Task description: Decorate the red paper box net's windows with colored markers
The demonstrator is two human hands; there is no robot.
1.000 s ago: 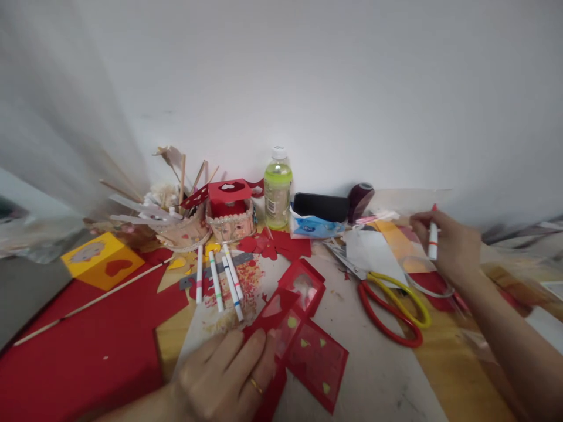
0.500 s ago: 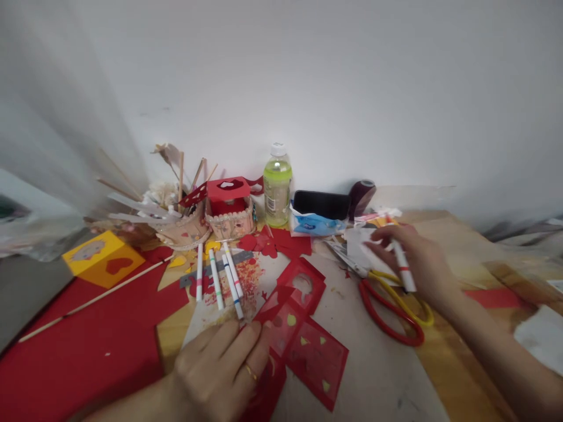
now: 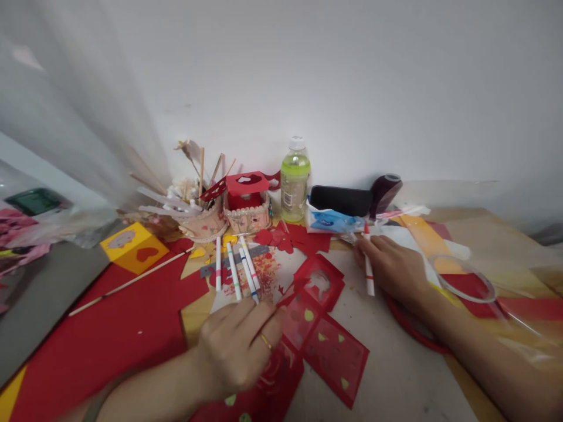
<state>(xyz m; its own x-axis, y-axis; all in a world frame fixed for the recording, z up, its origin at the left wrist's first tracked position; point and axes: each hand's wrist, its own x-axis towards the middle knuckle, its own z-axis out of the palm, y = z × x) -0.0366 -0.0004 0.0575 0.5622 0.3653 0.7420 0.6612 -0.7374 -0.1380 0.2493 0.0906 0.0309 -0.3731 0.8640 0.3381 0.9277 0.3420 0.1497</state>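
Observation:
My right hand (image 3: 391,264) grips a white marker (image 3: 369,269) with a red tip, held nearly upright, red end up. Under that wrist lies a pair of scissors with a red handle loop (image 3: 407,323), mostly covered. My left hand (image 3: 241,343) is curled over the left side of a red, cross-shaped paper cut-out (image 3: 334,357). Its fingertips are hidden, so what they hold, if anything, cannot be made out. The cut-out has see-through panels and small yellow-green pieces. Beyond my left fingers lie several white markers (image 3: 234,272) side by side.
A bottle of green drink (image 3: 295,187), a tissue pack (image 3: 334,221), a black phone (image 3: 341,201) and decorated pots (image 3: 248,220) stand along the wall. Left are a yellow box (image 3: 134,247), a thin stick (image 3: 132,281) and red sheets (image 3: 109,340). A clear tape ring (image 3: 464,299) lies right.
The view has shifted left. My right hand has moved the marker left and turned its red tip upward. My left hand has drawn back a little, uncovering more of the red cut-out.

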